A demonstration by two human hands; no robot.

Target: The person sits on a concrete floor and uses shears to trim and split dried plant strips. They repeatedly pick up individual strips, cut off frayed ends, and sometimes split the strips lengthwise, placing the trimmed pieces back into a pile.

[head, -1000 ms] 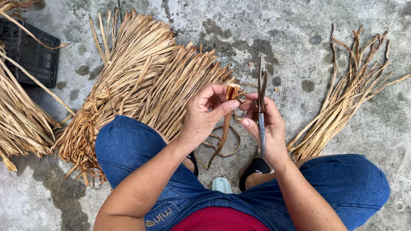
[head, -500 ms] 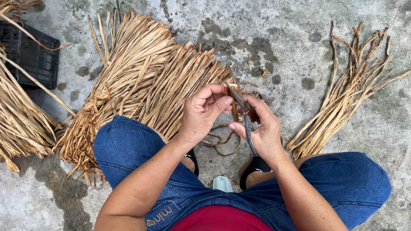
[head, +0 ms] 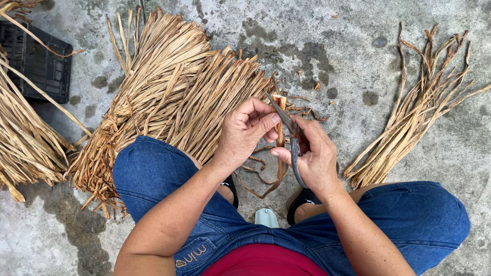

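My left hand (head: 245, 134) pinches a dry brown leaf strip (head: 280, 134) near its top end, with the strip hanging down between my knees. My right hand (head: 314, 156) grips a thin grey knife (head: 291, 138), its blade slanting up to the left and lying against the strip's upper part. Both hands meet above the concrete floor, between my two knees in blue jeans.
A large pile of dry straw-coloured leaves (head: 169, 97) lies to my left on the concrete. A smaller bundle of strips (head: 419, 107) lies to the right. Another heap (head: 23, 138) and a black plastic crate (head: 38, 64) sit at the far left. Curled trimmings (head: 258, 176) lie near my feet.
The knife has tilted from upright to slanting left and moved onto the strip. My hands have drawn closer together and the strip's top end now shows above my left thumb.
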